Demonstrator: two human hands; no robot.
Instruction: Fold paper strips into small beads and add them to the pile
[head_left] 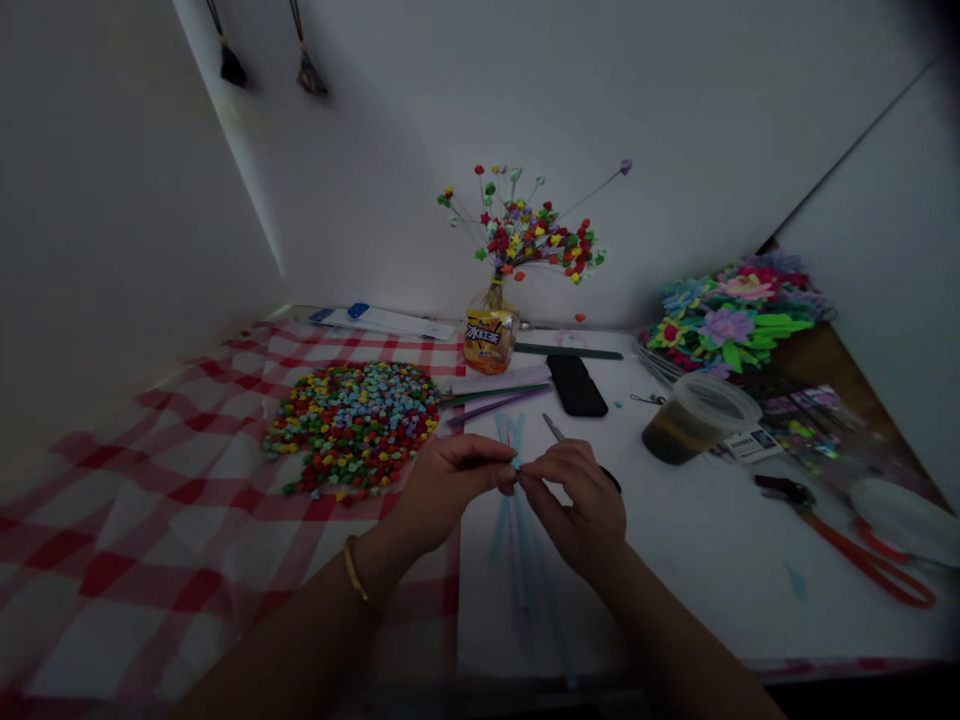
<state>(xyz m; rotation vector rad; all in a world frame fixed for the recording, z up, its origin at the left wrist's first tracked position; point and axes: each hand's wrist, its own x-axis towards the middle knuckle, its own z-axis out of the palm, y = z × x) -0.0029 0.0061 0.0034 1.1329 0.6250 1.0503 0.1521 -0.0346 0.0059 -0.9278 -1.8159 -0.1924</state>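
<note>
Between the fingertips of both my hands is a small light-blue folded paper star [516, 463]. My left hand [446, 492] pinches it from the left, with a gold bangle [354, 572] on the wrist. From the other side, my right hand [583, 505] holds it with thumb and fingers pressed together. Under the hands, several light-blue paper strips [517, 560] lie on the white board. A pair of scissors [553, 428] lies partly hidden behind my right hand.
Left, a pile of coloured paper stars [360, 425] rests on the checked cloth [187, 500]. Behind stands a bottle [489, 340] of star-tipped stems, near a black phone [576, 385]. Rightward are a plastic tub [701, 415], craft flowers [731, 320] and an orange strap [862, 565].
</note>
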